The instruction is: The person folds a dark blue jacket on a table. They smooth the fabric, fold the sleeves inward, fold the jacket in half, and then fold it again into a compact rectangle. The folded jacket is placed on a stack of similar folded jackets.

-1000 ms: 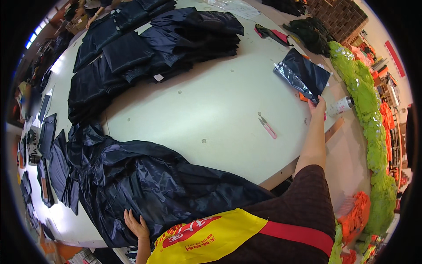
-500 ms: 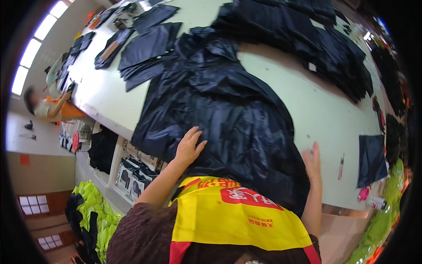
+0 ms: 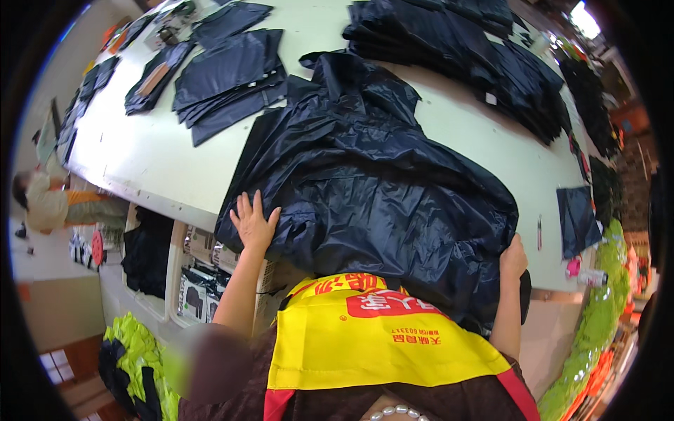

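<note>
Fingers [image 3: 258,205] wide, left hand [image 3: 254,230] atop dark garment [image 3: 393,217]

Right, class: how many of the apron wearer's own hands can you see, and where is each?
2. The left hand lies spread at the left edge of the dark garment; the right hand is at its right edge, with some fingers hidden.

The left hand [image 3: 254,222] is splayed, palm down, while the right hand [image 3: 513,258] is curled inward.
</note>
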A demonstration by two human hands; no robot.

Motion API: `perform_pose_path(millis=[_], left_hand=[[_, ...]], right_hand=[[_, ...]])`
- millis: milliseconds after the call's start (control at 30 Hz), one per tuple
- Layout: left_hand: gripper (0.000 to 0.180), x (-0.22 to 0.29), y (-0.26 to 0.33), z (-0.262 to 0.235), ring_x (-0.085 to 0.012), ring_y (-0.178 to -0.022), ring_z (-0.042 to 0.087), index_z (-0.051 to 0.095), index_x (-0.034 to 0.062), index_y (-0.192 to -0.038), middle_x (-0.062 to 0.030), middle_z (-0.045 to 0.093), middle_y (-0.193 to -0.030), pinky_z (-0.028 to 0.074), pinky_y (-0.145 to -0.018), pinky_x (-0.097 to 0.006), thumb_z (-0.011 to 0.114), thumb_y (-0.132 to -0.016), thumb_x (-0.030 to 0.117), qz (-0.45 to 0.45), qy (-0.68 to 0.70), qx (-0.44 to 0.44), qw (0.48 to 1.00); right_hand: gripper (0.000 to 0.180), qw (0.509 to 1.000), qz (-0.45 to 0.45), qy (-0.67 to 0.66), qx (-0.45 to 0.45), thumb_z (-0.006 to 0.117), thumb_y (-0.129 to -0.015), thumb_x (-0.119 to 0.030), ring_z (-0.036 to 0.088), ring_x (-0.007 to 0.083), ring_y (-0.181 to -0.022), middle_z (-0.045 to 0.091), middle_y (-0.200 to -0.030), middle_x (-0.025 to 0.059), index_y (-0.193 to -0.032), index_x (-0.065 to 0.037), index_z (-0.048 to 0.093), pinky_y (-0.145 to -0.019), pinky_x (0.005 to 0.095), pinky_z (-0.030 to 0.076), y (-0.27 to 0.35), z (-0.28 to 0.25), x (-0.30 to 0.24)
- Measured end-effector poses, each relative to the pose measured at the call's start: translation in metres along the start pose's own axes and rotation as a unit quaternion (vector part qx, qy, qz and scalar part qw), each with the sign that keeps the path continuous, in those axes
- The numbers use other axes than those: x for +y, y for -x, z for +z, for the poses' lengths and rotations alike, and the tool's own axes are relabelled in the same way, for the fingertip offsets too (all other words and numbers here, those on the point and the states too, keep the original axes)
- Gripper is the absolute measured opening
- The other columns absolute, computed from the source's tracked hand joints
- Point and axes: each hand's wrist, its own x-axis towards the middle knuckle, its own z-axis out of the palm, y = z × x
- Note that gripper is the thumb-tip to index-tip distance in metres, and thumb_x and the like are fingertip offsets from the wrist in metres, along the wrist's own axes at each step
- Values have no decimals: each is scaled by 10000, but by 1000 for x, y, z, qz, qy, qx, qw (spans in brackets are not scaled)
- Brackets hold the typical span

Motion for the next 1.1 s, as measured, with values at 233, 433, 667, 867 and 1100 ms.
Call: perform_pose_path(millis=[233, 433, 667, 867, 1100], left_hand=[[687, -20, 5, -17, -365, -1282, 337, 440, 69, -1317, -227, 376, -1372, 221, -1055, -496, 638, -778, 446, 96, 48, -44, 993], [474, 24, -87, -30, -336, -1115, 498, 569, -5, -1144, -183, 571, -1167, 374, -967, -382, 598, -858, 371, 24, 254, 10, 967], [762, 119, -221, -2, -350, -1172, 481, 477, 23, -1266, -190, 549, -1218, 368, -971, -445, 568, -777, 600, -8, 108, -28, 994], [524, 134, -219, 27, -356, -982, 593, 554, 45, -1093, -209, 633, -1006, 462, -818, -414, 650, -775, 450, 6, 136, -131, 982], [364, 163, -164, 12, -372, -926, 583, 588, 60, -1030, -196, 623, -957, 450, -806, -417, 627, -812, 349, -23, 178, -185, 966]], right_hand=[[665, 871, -25, -123, -475, 750, -636, -241, 616, 335, -956, 618, -1063, 240, -1184, 48, 507, -845, 386, 470, 40, -31, 48], [465, 894, -108, -355, -252, 635, -791, -209, 612, 228, -919, 636, -982, 149, -1209, -34, 534, -799, 337, 486, -45, -71, -39], [682, 864, -86, -431, -245, 674, -759, -461, 604, 292, -1000, 607, -1098, 231, -1174, 63, 537, -869, 341, 466, -146, 24, -228], [427, 845, -130, -511, -93, 623, -716, -260, 609, 346, -918, 632, -958, 224, -1056, -4, 589, -808, 380, 472, -156, 43, -281], [316, 917, 81, -390, -32, 634, -781, -251, 626, 374, -808, 642, -810, 207, -992, -29, 553, -702, 424, 479, -122, 54, -193]])
